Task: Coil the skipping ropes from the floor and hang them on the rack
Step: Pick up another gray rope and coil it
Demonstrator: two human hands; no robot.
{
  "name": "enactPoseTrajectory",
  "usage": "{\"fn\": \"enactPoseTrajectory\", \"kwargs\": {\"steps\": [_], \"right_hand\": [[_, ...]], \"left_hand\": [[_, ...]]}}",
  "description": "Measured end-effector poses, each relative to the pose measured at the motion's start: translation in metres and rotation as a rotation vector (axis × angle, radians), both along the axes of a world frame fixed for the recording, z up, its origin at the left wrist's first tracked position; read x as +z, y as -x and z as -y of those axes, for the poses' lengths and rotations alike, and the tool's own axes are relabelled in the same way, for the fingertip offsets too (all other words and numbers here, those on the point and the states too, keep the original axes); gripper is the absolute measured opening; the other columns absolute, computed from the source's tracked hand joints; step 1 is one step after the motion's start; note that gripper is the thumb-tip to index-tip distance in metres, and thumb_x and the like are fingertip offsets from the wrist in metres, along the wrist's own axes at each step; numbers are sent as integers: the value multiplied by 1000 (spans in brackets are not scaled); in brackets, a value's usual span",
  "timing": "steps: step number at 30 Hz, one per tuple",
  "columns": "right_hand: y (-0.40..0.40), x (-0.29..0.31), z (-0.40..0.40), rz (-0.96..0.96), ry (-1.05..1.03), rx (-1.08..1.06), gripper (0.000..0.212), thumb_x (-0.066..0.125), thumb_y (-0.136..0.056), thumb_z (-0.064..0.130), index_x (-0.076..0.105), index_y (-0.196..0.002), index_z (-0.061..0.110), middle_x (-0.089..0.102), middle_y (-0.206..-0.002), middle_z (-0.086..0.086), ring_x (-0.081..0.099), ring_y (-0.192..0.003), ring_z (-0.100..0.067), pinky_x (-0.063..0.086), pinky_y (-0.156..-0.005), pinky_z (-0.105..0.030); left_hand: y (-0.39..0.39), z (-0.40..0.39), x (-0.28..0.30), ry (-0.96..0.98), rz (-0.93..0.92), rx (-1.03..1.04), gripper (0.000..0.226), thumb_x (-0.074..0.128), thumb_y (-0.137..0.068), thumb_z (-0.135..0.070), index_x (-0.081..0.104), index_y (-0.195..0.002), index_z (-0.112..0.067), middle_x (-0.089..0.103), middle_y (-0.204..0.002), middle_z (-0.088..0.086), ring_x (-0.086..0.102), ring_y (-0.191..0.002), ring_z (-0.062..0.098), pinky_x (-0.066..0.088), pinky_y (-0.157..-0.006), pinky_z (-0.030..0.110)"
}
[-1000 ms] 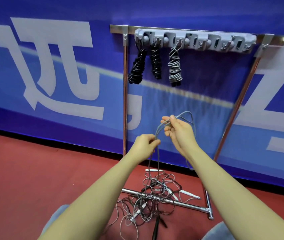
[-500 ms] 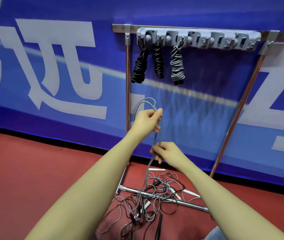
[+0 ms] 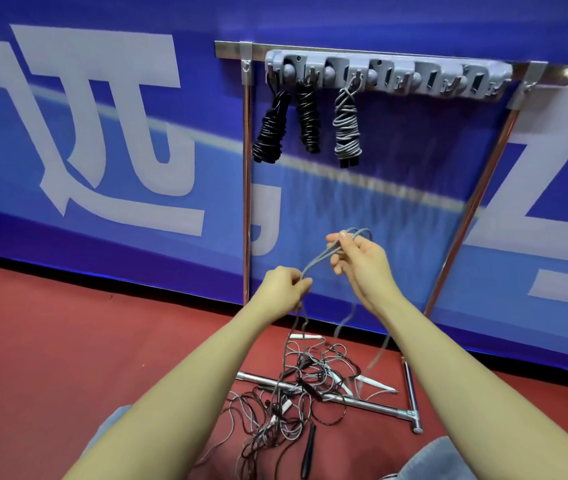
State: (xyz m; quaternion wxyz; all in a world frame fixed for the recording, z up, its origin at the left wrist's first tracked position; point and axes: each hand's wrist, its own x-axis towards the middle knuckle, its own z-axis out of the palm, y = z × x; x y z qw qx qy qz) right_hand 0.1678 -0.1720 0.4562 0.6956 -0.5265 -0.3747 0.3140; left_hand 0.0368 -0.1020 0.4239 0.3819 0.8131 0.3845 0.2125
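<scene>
From the head camera, your right hand [image 3: 362, 261] is raised in front of the rack [image 3: 386, 77], thumb and fingers pinching the top of a loop of grey rope [image 3: 320, 259]. Your left hand [image 3: 284, 289], lower and to the left, is curled around the same rope where two strands run down toward the floor [image 3: 67, 341]. Another stretch of the loop hangs from your right hand down the right side, its lower end blurred.

On the red floor near you lies a tangle of loose ropes [image 3: 296, 400], grey and black strands crossed over one another and over the rack's metal base bar [image 3: 362, 403]. White handles [image 3: 376, 382] and a black handle [image 3: 308, 452] lie among them.

Farther off, three coiled ropes hang from the grey hook strip at the top of the rack: two black coils [image 3: 272, 133] at the left and one grey coil [image 3: 346, 129] just right of them. The hooks to the right of the grey coil carry nothing. Behind the rack stands a blue banner [image 3: 102, 133] with large white characters.
</scene>
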Motion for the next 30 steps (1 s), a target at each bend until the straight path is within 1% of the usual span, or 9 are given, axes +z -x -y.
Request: {"fn": "enactPoseTrajectory", "kwargs": {"steps": [2,4,6,8,11,17,20,23,30], "right_hand": [[-7,-9,5,-2,60,23,15,47,-98,11,62,-94,8,59,-93,-10,49,-62,-12,41,-48,-19],[-11,-26,12,184,273,110,18,52,-94,3,59,-109,8,57,-105,-11,51,-71,-11,43,-50,-18],[-8,-46,17,469,506,243,35,59,-90,4,54,-124,12,58,-108,-5,54,-78,-10,44,-56,-16],[-1,-61,17,580,564,306,31,64,-89,17,57,-119,18,61,-101,1,56,-81,-10,44,-62,-18],[10,-63,11,564,514,211,14,59,-93,23,68,-96,13,61,-75,0,54,-60,-8,42,-63,-24],[10,-33,0,381,287,-11,26,49,-98,10,63,-76,7,57,-57,-7,52,-41,-4,46,-56,-23],[1,-21,-3,227,174,-117,29,49,-99,15,64,-74,11,57,-57,-7,52,-43,-6,48,-54,-21],[-6,-11,-5,122,110,-117,29,49,-99,15,64,-75,9,56,-59,-9,52,-43,-6,47,-50,-18],[-10,0,-2,-79,10,-41,27,45,-100,18,64,-86,6,63,-78,-7,56,-56,-8,45,-49,-17]], "left_hand": [[-5,-1,8,-5,90,38,25,53,-94,-17,58,-71,-7,55,-55,1,50,-35,-1,43,-47,9],[-10,-1,20,-17,138,19,29,53,-94,-18,56,-67,-10,56,-55,1,51,-36,0,43,-47,9],[-16,1,34,-44,169,-17,30,53,-94,-19,56,-64,-12,57,-55,2,53,-38,2,44,-48,11],[-22,3,52,-65,199,-41,28,54,-93,-20,59,-68,-9,59,-56,1,56,-40,5,45,-49,14],[-28,6,72,-45,274,-58,27,55,-93,-21,62,-72,-5,59,-58,1,56,-41,5,49,-52,17],[-23,4,71,176,418,52,25,42,-100,-26,57,-98,-5,56,-80,3,52,-55,18,44,-53,29],[-16,3,38,103,225,88,12,42,-91,-8,52,-93,-13,50,-80,12,44,-66,22,37,-61,30],[-11,8,6,115,-78,-124,22,56,-85,-11,62,-105,-7,64,-94,13,53,-74,19,46,-71,29],[-13,8,17,-5,51,-100,24,57,-91,-17,61,-70,-6,57,-53,0,49,-41,1,41,-51,9]]}}
